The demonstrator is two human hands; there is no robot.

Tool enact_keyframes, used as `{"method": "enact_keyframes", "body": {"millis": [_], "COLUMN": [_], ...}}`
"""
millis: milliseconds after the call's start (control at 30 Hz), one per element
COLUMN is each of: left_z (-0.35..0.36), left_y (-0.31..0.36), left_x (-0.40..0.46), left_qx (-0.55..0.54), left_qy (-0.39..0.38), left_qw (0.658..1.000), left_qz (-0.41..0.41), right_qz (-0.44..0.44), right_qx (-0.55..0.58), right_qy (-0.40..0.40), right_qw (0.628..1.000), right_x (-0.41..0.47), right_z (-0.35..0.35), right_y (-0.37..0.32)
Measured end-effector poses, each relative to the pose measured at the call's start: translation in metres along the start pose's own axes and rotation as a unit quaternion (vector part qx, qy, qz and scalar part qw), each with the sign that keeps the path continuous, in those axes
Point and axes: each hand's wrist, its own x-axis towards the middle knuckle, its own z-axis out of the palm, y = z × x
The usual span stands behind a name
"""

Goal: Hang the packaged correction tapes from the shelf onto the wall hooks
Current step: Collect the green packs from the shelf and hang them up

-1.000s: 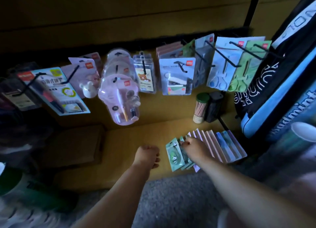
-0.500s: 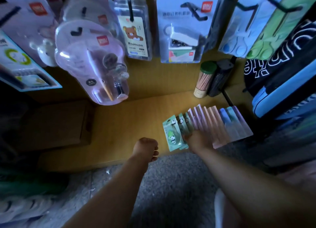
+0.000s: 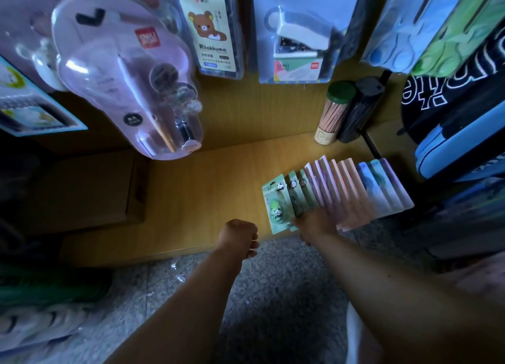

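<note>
Closer now than a second ago, the view has dropped toward the wooden shelf, and the right hand has slid from the top of the fanned packs down to their near ends. Its fingers are hidden beneath the hand and the cards, so whether they pinch a pack or merely press on it cannot be told. Just left of those fingers lies the green panda correction tape pack, flat on the shelf, its long axis running from the near shelf edge toward the wall, hang-hole end pointing away. Fanned to the right of the hand are the pink packs and then the blue packs, leaning the same way. Well left, the left hand hovers over the shelf edge, fingers curled into an empty fist. Beyond, a green-capped pencil tube stands by the wall under hanging blister packs.
</note>
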Motion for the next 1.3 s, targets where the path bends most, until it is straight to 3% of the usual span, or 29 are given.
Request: {"method": "enact_keyframes", "body": {"millis": [300,500,733,800,933,1000,1300], "left_z": [-0.002,0.002,0.003,0.001,0.001,0.001,-0.005], "left_y": [-0.006,-0.009,-0.02,-0.02,-0.02,-0.021,-0.024], "left_x": [0.014,0.023,0.028,0.03,0.031,0.029,0.029], "left_qx": [-0.028,-0.074,-0.256,-0.293,-0.274,-0.278,-0.298], "left_qy": [0.002,-0.002,-0.062,-0.089,-0.094,-0.098,-0.128], "left_qw": [1.0,0.997,0.963,0.95,0.956,0.954,0.943], "left_qz": [0.005,-0.026,-0.061,-0.06,-0.05,-0.052,-0.071], "right_qz": [-0.035,-0.106,-0.112,-0.096,-0.064,-0.031,0.002], "right_qx": [0.028,0.093,0.11,0.129,0.052,0.032,-0.038], "right_qy": [0.005,-0.061,-0.12,-0.098,0.092,0.148,0.092], "right_qw": [0.999,0.988,0.98,0.982,0.992,0.988,0.995], "right_x": [-0.011,-0.034,-0.042,-0.038,-0.021,-0.013,0.002], "right_z": [-0.008,-0.021,-0.023,-0.022,-0.025,-0.03,-0.022], "right_y": [-0.01,-0.018,-0.018,-0.016,-0.004,0.003,0.017]}}
